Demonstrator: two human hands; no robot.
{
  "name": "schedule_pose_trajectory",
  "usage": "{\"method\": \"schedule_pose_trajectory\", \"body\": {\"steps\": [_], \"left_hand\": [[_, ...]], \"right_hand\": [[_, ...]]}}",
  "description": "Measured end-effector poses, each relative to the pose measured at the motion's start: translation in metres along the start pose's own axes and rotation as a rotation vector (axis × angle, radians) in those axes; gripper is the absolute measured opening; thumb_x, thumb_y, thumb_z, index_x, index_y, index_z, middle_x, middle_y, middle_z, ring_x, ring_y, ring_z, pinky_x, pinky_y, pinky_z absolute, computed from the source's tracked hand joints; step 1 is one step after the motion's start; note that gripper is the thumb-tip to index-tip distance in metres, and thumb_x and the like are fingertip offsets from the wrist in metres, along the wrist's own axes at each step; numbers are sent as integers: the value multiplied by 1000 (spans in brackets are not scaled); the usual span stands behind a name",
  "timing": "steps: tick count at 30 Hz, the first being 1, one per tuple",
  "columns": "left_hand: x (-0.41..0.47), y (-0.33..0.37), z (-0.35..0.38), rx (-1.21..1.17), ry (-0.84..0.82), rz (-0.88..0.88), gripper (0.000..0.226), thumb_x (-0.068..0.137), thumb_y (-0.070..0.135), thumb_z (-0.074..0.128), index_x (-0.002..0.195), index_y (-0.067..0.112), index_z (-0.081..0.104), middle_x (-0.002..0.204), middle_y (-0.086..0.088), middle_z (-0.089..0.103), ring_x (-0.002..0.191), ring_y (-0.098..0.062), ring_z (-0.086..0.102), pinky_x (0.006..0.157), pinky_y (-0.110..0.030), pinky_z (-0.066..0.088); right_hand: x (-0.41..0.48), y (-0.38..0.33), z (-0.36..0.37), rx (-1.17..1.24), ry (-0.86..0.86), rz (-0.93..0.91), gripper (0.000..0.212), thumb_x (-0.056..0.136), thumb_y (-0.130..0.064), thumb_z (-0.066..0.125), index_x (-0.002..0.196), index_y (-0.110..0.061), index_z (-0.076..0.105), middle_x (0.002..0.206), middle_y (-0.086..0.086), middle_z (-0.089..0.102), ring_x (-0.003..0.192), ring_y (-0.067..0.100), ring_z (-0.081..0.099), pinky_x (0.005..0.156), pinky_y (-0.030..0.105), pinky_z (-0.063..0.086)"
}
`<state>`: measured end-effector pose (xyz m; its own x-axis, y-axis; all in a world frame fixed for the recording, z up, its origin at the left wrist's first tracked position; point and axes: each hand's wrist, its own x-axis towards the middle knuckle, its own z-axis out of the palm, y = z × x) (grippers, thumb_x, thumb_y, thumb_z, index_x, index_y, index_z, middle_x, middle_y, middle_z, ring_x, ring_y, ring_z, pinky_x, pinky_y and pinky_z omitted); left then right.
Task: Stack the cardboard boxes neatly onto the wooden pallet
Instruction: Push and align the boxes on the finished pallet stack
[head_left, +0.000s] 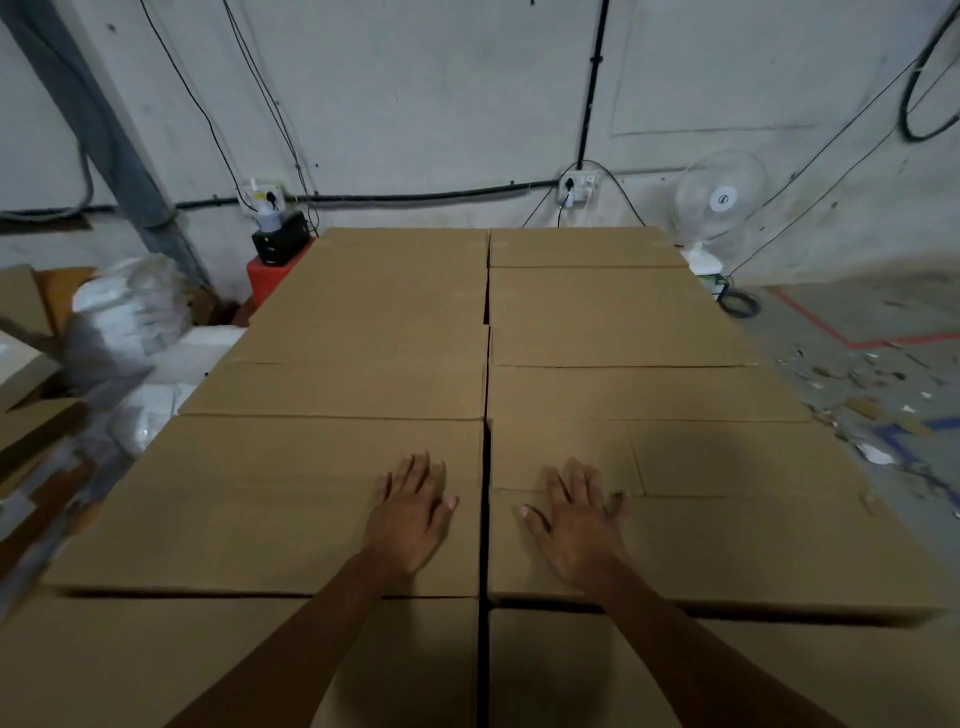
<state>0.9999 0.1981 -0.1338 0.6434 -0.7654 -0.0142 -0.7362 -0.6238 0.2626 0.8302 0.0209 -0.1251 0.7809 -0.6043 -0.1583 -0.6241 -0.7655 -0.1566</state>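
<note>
Head view: our flat-fingered left hand (410, 512) and right hand (576, 519) press the boxes (234, 499) beneath; uneven shoving could skew them.

Plain brown cardboard boxes (363, 312), closed, which we see packed in two columns, tops level and edges touching within each column; a narrow dark gap separates the columns. We mark the nearest left box (234, 509) and the nearest right box (753, 545), whose top flaps meet in a visible seam.
</note>
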Motion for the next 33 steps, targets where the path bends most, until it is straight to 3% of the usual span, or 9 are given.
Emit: {"method": "schedule_pose_trajectory", "body": {"steps": [4, 12, 14, 16, 19, 21, 25, 29, 33], "left_hand": [[14, 6, 13, 12, -3, 26, 84, 91, 65, -4, 161, 21, 15, 169, -2, 6, 155, -19, 0, 123, -37, -3], [18, 12, 12, 32, -17, 30, 106, 79, 78, -22, 161, 23, 18, 169, -4, 4, 155, -19, -4, 123, -39, -3], [24, 24, 10, 10, -23, 38, 105, 80, 80, -17, 160, 23, 20, 169, -4, 6, 156, -19, -2, 123, -39, -3], [33, 38, 11, -5, -30, 40, 97, 85, 77, -6, 160, 22, 22, 169, -4, 8, 156, -19, 0, 123, -39, -2], [48, 58, 11, -32, -34, 40, 91, 85, 68, 0, 159, 22, 24, 168, -6, 13, 156, -21, 3, 123, -44, 1], [60, 67, 11, -51, -32, 34, 91, 83, 68, -1, 159, 24, 25, 168, -5, 14, 155, -23, 7, 123, -49, 4], [87, 91, 14, -8, 9, 123, 88, 86, 69, 4, 156, 25, 34, 165, -4, 23, 152, -25, 18, 120, -55, 15], [111, 118, 27, 70, -34, 200, 91, 86, 74, 5, 156, 23, 34, 166, -7, 22, 153, -29, 16, 119, -56, 15], [119, 133, 36, 108, -61, 207, 92, 86, 70, 2, 156, 19, 32, 166, -10, 21, 154, -30, 13, 119, -60, 13]], "right_hand": [[9, -7, 10, 25, -61, -16, 85, 88, -78, 1, 160, -34, -7, 166, 13, -17, 152, 38, -19, 120, 64, -4], [9, -6, 7, 28, -62, -45, 84, 86, -75, -6, 160, -35, -5, 166, 13, -17, 152, 39, -17, 119, 65, -4], [7, -5, 0, 65, -39, -45, 93, 81, -76, -15, 161, -34, 5, 169, 10, -8, 154, 36, -9, 119, 61, 0], [6, 4, -5, 114, 51, -22, 91, 87, -74, -6, 159, -28, 22, 168, 8, 15, 154, 30, 9, 118, 56, 13], [10, 36, -13, 154, 139, 86, 77, 91, -58, 16, 156, -22, 33, 162, 6, 32, 150, 24, 24, 116, 49, 23], [13, 72, -21, 155, 97, 178, 70, 96, -55, 24, 157, -21, 28, 164, 6, 25, 152, 25, 18, 118, 50, 20], [10, 164, -42, 223, 56, 393, 61, 102, -50, 38, 155, -21, 29, 166, 11, 13, 154, 31, 4, 117, 69, 11], [-10, 237, -63, 208, 77, 671, 71, 97, -63, 40, 151, -18, 33, 165, 14, 13, 152, 41, 4, 113, 75, 7], [-19, 266, -69, 197, 104, 696, 87, 87, -75, 48, 152, -19, 31, 160, 15, 23, 144, 41, 23, 114, 65, 22]]}}
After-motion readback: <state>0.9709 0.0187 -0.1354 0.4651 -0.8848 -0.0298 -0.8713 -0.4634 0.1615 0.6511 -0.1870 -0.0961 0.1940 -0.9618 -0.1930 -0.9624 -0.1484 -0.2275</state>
